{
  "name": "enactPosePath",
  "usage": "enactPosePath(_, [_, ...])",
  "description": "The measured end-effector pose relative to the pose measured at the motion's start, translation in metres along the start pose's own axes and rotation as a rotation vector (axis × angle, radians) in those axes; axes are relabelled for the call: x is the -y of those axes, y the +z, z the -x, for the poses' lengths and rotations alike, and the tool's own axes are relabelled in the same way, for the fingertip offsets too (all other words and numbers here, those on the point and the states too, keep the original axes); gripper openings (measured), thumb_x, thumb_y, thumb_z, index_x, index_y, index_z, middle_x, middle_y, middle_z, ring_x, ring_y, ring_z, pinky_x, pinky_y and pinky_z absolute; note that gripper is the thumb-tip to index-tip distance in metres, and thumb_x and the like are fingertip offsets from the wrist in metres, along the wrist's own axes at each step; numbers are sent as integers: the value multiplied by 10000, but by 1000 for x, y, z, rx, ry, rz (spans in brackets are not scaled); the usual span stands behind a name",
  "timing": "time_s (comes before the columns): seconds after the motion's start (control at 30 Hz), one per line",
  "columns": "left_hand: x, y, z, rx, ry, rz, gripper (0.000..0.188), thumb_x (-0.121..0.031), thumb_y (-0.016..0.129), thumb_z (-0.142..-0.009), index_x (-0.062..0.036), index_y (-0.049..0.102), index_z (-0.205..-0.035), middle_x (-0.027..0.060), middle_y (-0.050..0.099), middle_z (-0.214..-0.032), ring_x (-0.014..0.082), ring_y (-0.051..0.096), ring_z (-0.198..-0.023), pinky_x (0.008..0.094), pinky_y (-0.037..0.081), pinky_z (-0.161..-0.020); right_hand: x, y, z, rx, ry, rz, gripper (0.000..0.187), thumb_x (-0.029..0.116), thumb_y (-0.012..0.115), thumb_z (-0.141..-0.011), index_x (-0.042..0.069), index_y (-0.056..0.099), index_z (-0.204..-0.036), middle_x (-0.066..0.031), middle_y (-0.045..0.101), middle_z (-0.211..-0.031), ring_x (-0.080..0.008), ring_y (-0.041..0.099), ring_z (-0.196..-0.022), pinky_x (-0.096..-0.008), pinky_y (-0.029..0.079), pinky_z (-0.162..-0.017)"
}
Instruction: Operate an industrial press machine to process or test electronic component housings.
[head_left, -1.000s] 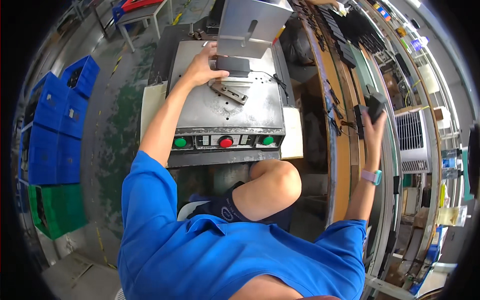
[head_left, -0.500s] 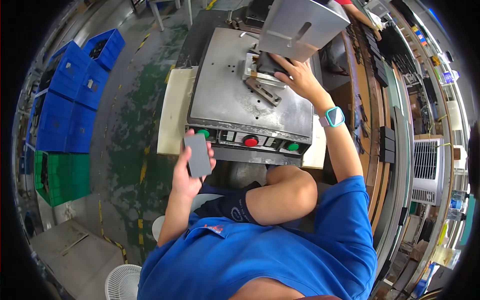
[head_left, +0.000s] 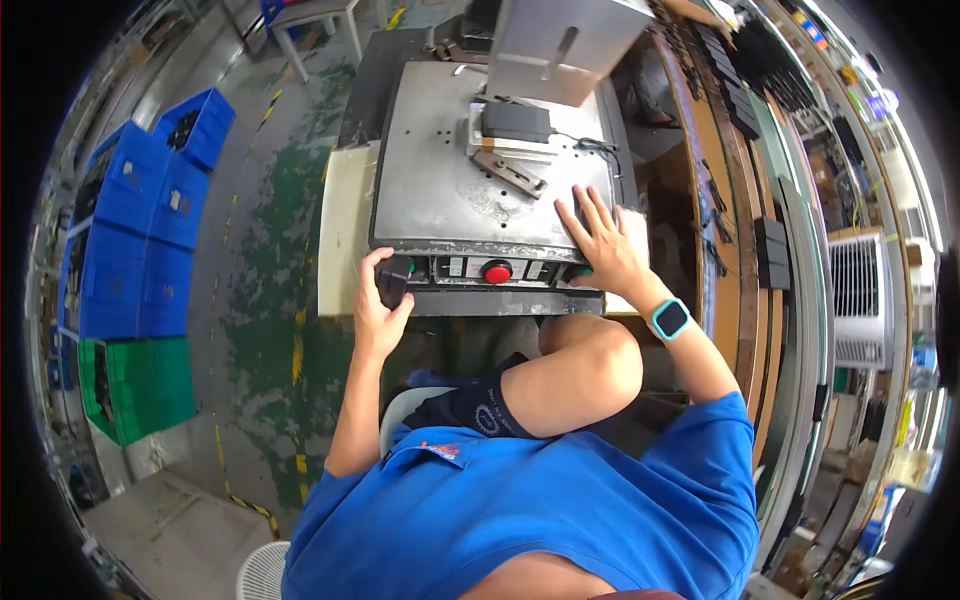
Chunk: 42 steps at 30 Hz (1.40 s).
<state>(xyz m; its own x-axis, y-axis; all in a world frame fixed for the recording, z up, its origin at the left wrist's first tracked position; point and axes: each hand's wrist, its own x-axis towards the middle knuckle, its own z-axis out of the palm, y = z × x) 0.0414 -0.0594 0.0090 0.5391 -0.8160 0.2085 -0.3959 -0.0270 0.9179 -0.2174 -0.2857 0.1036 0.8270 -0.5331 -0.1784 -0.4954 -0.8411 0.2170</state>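
Black box gripped, my left hand curled by the plate's near-left corner. My empty right hand spread over the near-right one, sensibly clear of the fixture.

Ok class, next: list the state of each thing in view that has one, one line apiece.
Left hand: closed around a dark block
Dark block: held
Right hand: open, fingers spread
Black adapter: lying on the metal fixture
Red button: uncovered; pressed or not, unclear
Green buttons: partly hidden by the hands
Watch: worn
Blue crates: stacked
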Motion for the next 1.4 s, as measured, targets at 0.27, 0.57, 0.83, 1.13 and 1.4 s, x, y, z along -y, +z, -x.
enactPosePath(0.27, [-134, 45, -40, 338, 178, 521, 651, -87, 652, -815, -3, 383, -1403, 215, 490, -1410, 312, 486, -1288, 414, 359, -1094, 44, -52, 4, 10, -351, -1184, 828, 386, 828, -776, -30, 408, -1355, -196, 579, -1213, -225, 559, -1133, -336, 472, -900])
enactPosePath(0.57, [-154, 85, -6, 607, 274, 394, 933, -603, 522, -890, 38, 254, -1512, 257, 340, -1534, 349, 354, -1417, 461, 226, -1171, -125, -94, 160, -650, 385, -823, 412, 307, 733, -872, 12, 556, -1099, -165, 606, -1004, -326, 606, -917, -426, 482, -809])
enactPosePath(0.83, [-139, 130, 26, 951, 331, 302, 928, -664, 507, -878, 40, 349, -1461, 228, 428, -1460, 365, 380, -1371, 482, 257, -1141, -295, 42, 438, -337, 1723, 191, 601, 429, 749, -825, 155, 542, -1319, -265, 517, -1298, -471, 556, -1148, -563, 499, -877])
enactPosePath(1.13, [-150, 154, 5, 944, 561, 74, 847, -558, 606, -847, 34, 415, -1421, 243, 445, -1426, 434, 402, -1325, 515, 282, -1117, -344, 142, 560, -179, 1845, -141, 725, 489, 770, -787, 100, 515, -1344, -240, 537, -1326, -435, 550, -1204, -555, 466, -971])
enactPosePath(1.4, [-151, 158, 14, 928, 555, 60, 790, -432, 664, -826, 35, 420, -1416, 238, 446, -1426, 427, 408, -1323, 504, 288, -1118, -331, 65, 339, -513, 1232, -132, 871, 532, 763, -768, -42, 454, -1346, -262, 506, -1345, -418, 476, -1287, -458, 445, -1035])
